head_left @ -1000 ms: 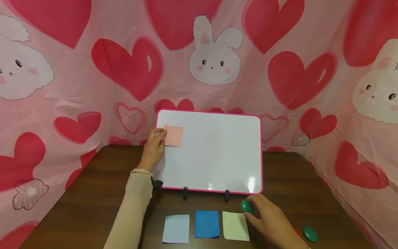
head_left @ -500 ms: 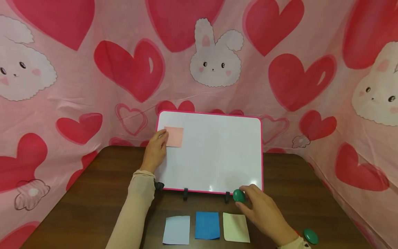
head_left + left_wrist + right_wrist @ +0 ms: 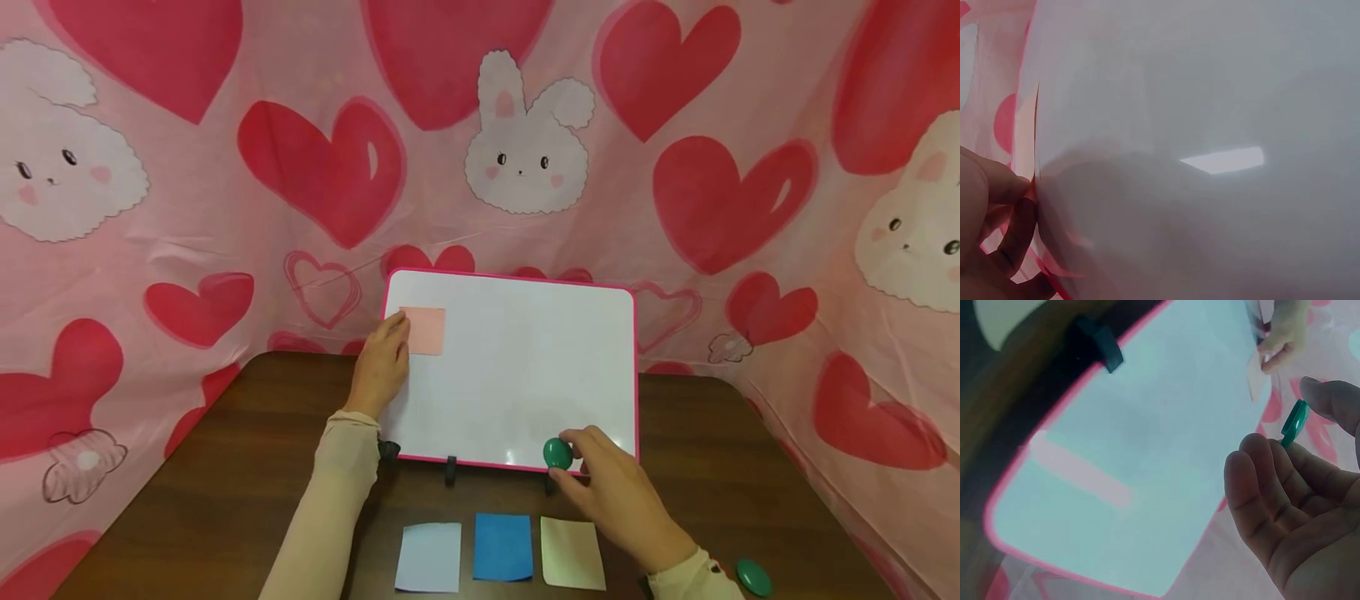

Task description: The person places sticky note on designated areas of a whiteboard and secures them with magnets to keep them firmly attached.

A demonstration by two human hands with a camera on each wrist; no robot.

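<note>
A whiteboard (image 3: pixel 517 375) with a pink frame stands propped up on the table. My left hand (image 3: pixel 381 362) pinches the left edge of a pink sticky note (image 3: pixel 427 332) at the board's upper left. In the left wrist view, the note (image 3: pixel 1025 137) is seen nearly edge-on beside the finger and thumb tips. A round green magnet (image 3: pixel 557 454) is pinched between thumb and fingers of my right hand (image 3: pixel 618 492), overlapping the board's lower right edge in the head view. The right wrist view shows this magnet (image 3: pixel 1295 423) side-on, its flat back facing the board.
Along the table's front lie a pale blue sticky note (image 3: pixel 429 557), a blue one (image 3: pixel 502 547) and a pale yellow one (image 3: pixel 572 553). Another green magnet (image 3: pixel 753 577) rests at the front right. Black stand feet (image 3: pixel 450 470) jut out below the board.
My right hand has moved up and left with the green magnet, from above the yellow note to the board's lower edge. My left hand keeps its place on the pink note.
</note>
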